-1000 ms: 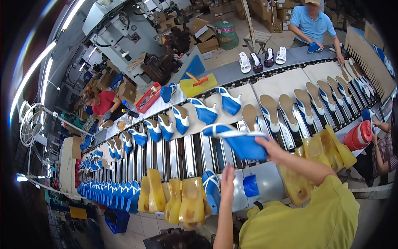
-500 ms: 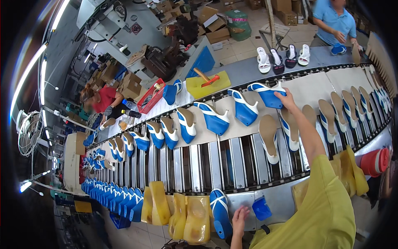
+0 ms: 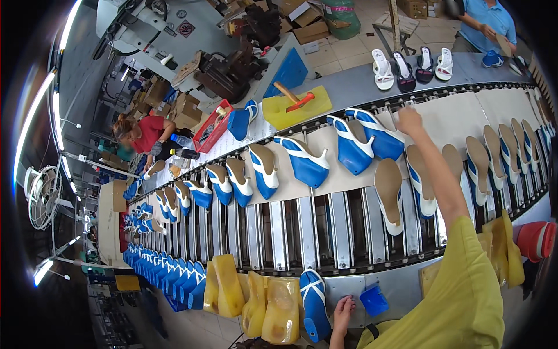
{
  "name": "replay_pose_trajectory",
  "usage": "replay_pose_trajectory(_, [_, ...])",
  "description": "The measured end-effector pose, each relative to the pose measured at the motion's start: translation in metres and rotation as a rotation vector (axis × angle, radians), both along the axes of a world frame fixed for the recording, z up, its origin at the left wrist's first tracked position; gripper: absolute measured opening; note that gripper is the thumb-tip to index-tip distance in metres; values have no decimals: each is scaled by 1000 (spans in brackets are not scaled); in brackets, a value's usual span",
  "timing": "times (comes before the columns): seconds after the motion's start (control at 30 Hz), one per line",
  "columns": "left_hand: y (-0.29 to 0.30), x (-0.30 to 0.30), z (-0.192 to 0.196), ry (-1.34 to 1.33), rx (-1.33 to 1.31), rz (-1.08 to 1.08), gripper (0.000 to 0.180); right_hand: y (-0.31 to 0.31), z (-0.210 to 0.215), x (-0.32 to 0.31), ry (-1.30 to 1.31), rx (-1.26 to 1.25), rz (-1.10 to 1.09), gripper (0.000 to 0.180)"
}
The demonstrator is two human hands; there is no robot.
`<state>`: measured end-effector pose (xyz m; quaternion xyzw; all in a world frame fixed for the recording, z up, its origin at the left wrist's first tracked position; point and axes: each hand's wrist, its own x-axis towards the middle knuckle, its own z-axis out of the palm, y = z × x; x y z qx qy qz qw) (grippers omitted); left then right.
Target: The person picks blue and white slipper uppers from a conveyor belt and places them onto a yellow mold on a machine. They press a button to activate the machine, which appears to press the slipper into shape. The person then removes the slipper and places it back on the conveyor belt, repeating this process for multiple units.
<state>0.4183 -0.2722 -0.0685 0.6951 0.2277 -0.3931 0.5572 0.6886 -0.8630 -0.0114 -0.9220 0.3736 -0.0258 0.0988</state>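
My right hand [image 3: 410, 121] is over the far side of the roller conveyor [image 3: 279, 232], with its fingers mostly hidden behind its back. Just left of it, a blue shoe last with white straps [image 3: 385, 139] leans on the beige sheet, beside a similar last [image 3: 353, 152]. Below the hand are brown-soled shoes [image 3: 388, 192] with white heels. Loosely curled and holding nothing, my left hand [image 3: 343, 313] is by the near metal ledge. It lies between an upright strapped blue last [image 3: 314, 305] and a small blue scoop-like piece [image 3: 374, 300].
Yellow translucent blocks [image 3: 281, 311] hang along the near ledge, and a red container [image 3: 536, 240] is at right. Across the conveyor are a hammer on a yellow pad [image 3: 296, 107], a red tray [image 3: 213, 125] and several sandals [image 3: 405, 71]. Two co-workers [image 3: 142, 135] stand beyond it.
My right hand has let go of the strapped blue last, which now rests on the conveyor, and has moved farther away. My left hand has barely moved. The whole view has shifted slightly.
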Motion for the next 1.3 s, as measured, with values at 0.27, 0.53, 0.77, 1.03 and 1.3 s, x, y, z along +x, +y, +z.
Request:
replay_pose_trajectory(0.27, [-4,13,2,-6,36,-89,28,135,-49,70,-325,151,176,81])
replay_pose_trajectory(0.53, [-6,14,11,-12,-16,-99,30,149,-65,38,-641,340,405,79])
replay_pose_trajectory(0.77, [-10,7,16,-26,-69,-67,32,54,-56,20,-254,-6,82,69])
replay_pose_trajectory(1.03, [-14,8,11,-130,-84,-143,34,114,-61,-39,-501,153,-119,77])
replay_pose_trajectory(1.3, [-21,-17,-31,-460,44,-108,37,158,-156,-70,-393,91,-120,93])
